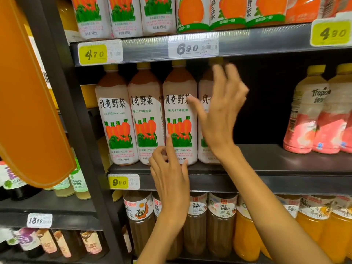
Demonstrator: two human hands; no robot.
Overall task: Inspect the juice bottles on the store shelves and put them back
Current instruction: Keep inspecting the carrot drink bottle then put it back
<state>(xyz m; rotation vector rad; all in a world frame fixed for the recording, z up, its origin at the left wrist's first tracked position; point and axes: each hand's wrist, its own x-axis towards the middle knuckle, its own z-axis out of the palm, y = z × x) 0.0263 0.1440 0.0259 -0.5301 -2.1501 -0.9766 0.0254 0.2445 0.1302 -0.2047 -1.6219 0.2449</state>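
Orange plastic fills the left edge, where a curved orange sign panel (28, 96) hangs in front of the black shelf upright (62, 92). Beside it, 4 tall white-labelled carrot juice bottles with yellow caps (114, 119) stand upright in a row on the dark middle shelf (285, 161), above a yellow price tag reading 9.80 (120, 182). The left hand (171, 180) reaches up from below, its index finger straight and touching the lower label of the 3rd bottle (180, 115), the other fingers loosely curled and holding nothing. The right hand (221, 109) is raised in front of the 4th bottle (204, 119), fingers spread and blurred, thumb at the 3rd bottle's label; whether it touches the 4th bottle cannot be told. Right of that hand the shelf is dark, then come pink-labelled Tropicana bottles with yellow caps (304, 115). Smaller carrot juice bottles (125, 16) line the top shelf over yellow tags, and brown and orange drink bottles (221, 225) stand on the shelf below.
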